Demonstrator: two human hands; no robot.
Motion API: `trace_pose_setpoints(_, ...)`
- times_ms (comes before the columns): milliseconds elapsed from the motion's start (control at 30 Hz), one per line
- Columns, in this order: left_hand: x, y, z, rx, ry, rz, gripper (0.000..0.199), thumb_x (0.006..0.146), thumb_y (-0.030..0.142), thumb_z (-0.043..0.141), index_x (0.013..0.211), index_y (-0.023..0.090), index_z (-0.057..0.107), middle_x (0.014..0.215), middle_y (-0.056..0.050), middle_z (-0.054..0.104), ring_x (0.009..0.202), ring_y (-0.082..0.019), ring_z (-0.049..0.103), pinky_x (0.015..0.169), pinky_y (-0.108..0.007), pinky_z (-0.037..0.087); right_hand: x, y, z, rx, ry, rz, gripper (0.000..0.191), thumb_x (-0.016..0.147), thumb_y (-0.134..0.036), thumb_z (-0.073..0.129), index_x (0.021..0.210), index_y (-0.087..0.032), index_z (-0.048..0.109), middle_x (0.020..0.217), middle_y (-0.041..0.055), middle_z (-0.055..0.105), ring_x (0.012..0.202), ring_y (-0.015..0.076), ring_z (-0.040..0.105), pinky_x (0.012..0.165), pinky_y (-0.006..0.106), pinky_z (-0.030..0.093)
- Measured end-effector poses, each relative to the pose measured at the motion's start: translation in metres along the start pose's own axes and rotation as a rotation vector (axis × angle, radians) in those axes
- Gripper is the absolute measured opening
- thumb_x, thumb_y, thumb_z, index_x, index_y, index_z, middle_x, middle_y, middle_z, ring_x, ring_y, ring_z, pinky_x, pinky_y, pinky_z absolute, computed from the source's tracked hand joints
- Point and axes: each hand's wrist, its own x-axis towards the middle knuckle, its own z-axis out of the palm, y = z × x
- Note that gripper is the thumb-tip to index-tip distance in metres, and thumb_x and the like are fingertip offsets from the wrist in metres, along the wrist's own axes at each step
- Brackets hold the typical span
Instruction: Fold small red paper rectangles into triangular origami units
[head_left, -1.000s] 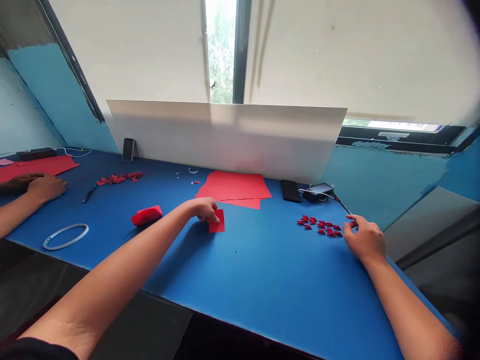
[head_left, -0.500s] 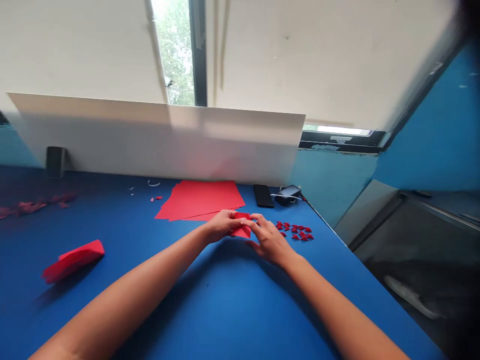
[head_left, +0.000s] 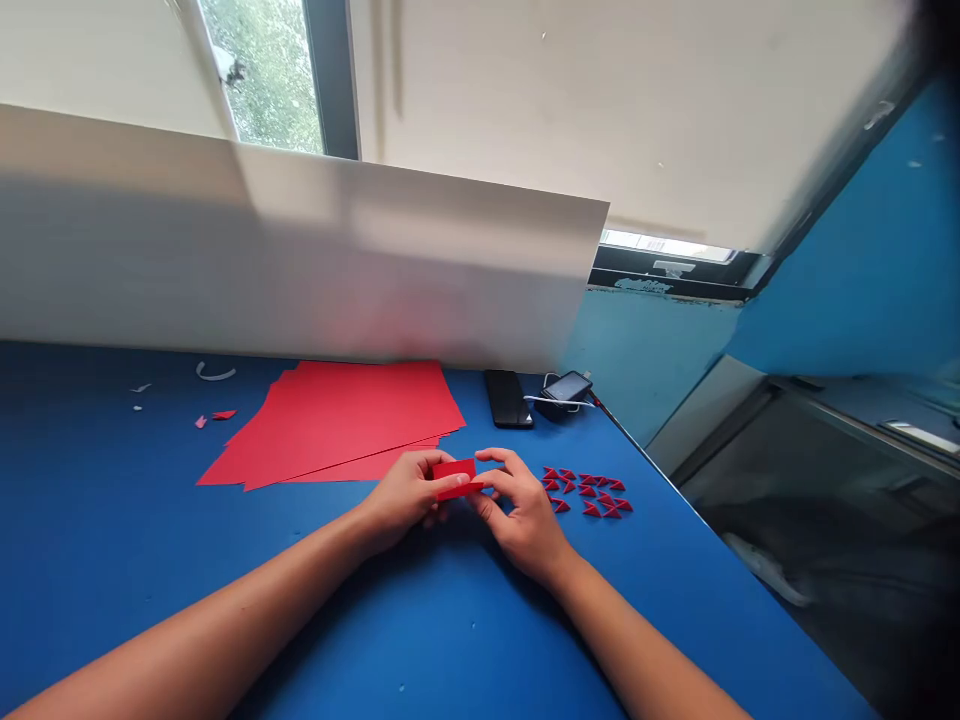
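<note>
A small folded red paper is held above the blue table between my hands. My left hand pinches it from the left, thumb on top. At its right edge, my right hand grips the paper between thumb and fingers, with the index finger raised. Several small folded red triangles lie on the table just right of my right hand. Behind my left hand are large red sheets, overlapping each other.
A black phone lies behind my hands, beside another device with a white cable. Paper scraps lie at the left. A white board stands along the back of the blue table.
The view has shifted closer and to the right. The red paper is now folded or tilted flatter between my hands. The loose red piece at the far left has left the view.
</note>
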Motion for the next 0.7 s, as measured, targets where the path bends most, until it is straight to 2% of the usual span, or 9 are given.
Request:
trace_pose_setpoints(100,0.0,-0.001,0.0,-0.035,-0.019,0.006,0.037,0.08,0.052,0.061,0.083,0.014,0.058,0.047,0.004,0.05,0.037,-0.008,0.043,0.035,-0.017,0.034,0.003,0.001,-0.001,0.117,-0.01,0.115,0.018,0.087,-0.031,0.057,0.086,-0.018,0.07,0.094,0.0082,0.067,0.085,0.0193,0.061,0.069,0.028,0.048)
trace_pose_setpoints(200,-0.002,-0.002,-0.001,-0.07,-0.061,0.047,0.045,0.086,0.058,0.047,0.079,0.014,0.057,0.051,0.002,0.054,0.036,-0.007,0.044,0.036,-0.018,0.037,0.004,0.005,-0.001,0.199,0.018,0.238,0.019,0.083,-0.033,0.061,0.079,-0.016,0.068,0.075,0.0042,0.067,0.07,0.0164,0.058,0.065,0.028,0.046)
trace_pose_setpoints(267,-0.003,-0.003,-0.001,-0.06,-0.089,0.082,0.046,0.085,0.059,0.048,0.084,0.014,0.058,0.057,0.001,0.057,0.035,-0.007,0.046,0.036,-0.018,0.037,0.004,0.008,0.001,0.256,0.036,0.289,0.02,0.08,-0.035,0.065,0.075,-0.016,0.065,0.072,0.0026,0.065,0.065,0.015,0.057,0.063,0.027,0.044)
trace_pose_setpoints(367,-0.004,-0.002,0.0,0.001,-0.067,0.108,0.042,0.078,0.054,0.063,0.091,0.015,0.059,0.06,0.002,0.058,0.038,-0.007,0.049,0.038,-0.018,0.039,0.004,0.013,0.002,0.35,0.077,0.338,0.025,0.075,-0.039,0.07,0.076,-0.017,0.057,0.067,-0.0014,0.06,0.059,0.0127,0.055,0.057,0.025,0.043)
trace_pose_setpoints(467,-0.005,-0.001,0.002,0.059,-0.008,0.099,0.039,0.076,0.052,0.065,0.08,0.014,0.061,0.055,0.003,0.055,0.039,-0.008,0.049,0.039,-0.019,0.041,0.004,0.013,0.003,0.449,0.106,0.383,0.037,0.071,-0.041,0.073,0.092,-0.02,0.051,0.067,-0.0037,0.059,0.055,0.0121,0.057,0.055,0.026,0.045)
trace_pose_setpoints(567,-0.005,-0.002,0.003,0.1,0.021,0.095,0.039,0.077,0.052,0.063,0.074,0.014,0.061,0.05,0.003,0.053,0.039,-0.009,0.048,0.039,-0.02,0.039,0.005,0.005,0.003,0.486,0.091,0.406,0.04,0.073,-0.041,0.071,0.101,-0.018,0.054,0.075,0.001,0.064,0.061,0.0136,0.06,0.057,0.026,0.047)
trace_pose_setpoints(700,-0.004,-0.003,0.003,0.099,0.035,0.093,0.039,0.079,0.051,0.061,0.069,0.014,0.058,0.047,0.003,0.052,0.037,-0.009,0.047,0.038,-0.019,0.037,0.004,-0.008,0.005,0.507,0.094,0.482,0.032,0.075,-0.045,0.068,0.081,-0.014,0.065,0.071,0.0033,0.063,0.058,0.013,0.057,0.049,0.025,0.046)
